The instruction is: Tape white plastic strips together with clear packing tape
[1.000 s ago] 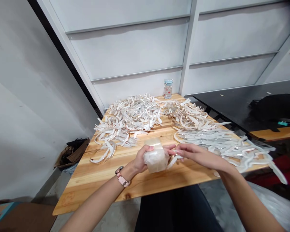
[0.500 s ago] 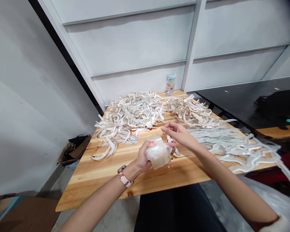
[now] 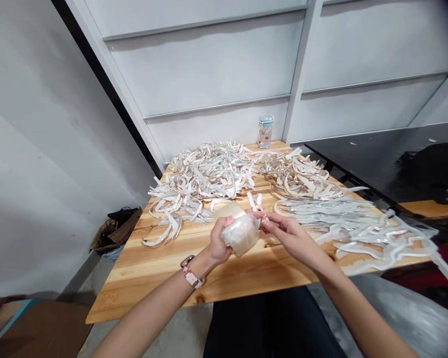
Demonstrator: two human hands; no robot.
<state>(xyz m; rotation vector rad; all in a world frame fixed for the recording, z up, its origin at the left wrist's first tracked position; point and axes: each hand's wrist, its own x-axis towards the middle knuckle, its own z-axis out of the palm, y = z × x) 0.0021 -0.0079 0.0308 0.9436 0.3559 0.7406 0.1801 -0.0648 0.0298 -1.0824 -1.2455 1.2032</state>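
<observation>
The left hand (image 3: 219, 242) grips a tape roll (image 3: 241, 234); the right hand (image 3: 289, 237) pinches white strips (image 3: 251, 200). The bottle's (image 3: 265, 133) red marks seem too small to read.

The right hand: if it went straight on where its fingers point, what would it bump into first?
The right hand would probably meet the little white strips at its fingertips first, then the left hand and the clear roll. Depth is unclear, so that order is my best guess.
</observation>
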